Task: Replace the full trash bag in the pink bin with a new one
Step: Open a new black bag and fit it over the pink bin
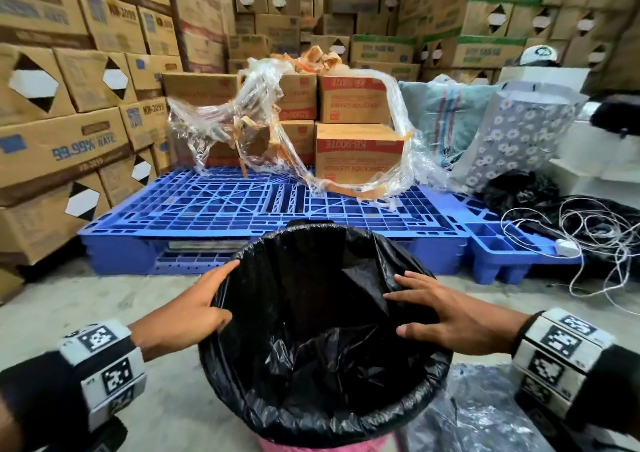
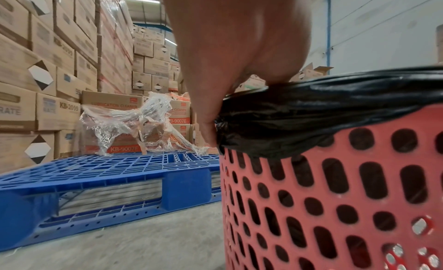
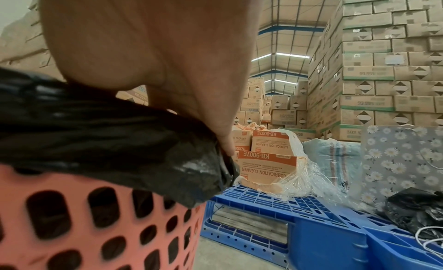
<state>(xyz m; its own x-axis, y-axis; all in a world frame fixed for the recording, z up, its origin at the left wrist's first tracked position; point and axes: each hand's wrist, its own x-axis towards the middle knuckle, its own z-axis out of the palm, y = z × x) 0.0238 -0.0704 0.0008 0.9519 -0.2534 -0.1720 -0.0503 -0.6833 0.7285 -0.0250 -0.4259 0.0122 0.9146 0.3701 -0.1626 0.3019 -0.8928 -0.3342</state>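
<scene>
So, the warehouse is stacks of cardboard boxes [image 1: 52, 146], too many to count, with one blue pallet [image 1: 242, 205] on the floor and one pink bin [image 2: 335, 207] right in front of it, standing on the floor. One black bag [image 1: 311, 313] is in the bin, looks empty inside, its edge rolled over the rim all the way round. There's also a heap of black plastic [image 1: 512, 188] over by the pallet's right end, can't tell if that's the old bag.

Two hands are on the rim. Left hand [image 1: 204, 309] grips the bag edge on the left side, thumb over the top and fingers down the outside in the wrist view. Right hand [image 1: 446, 313] lies across the right side with fingers spread flat into the liner; its wrist view shows the thumb pressing the folded edge down outside.

My take: it's the tucking stage. Pull the fold down evenly on both sides at once, keep some slack inside so it doesn't pop off, then work round the rim.
</scene>
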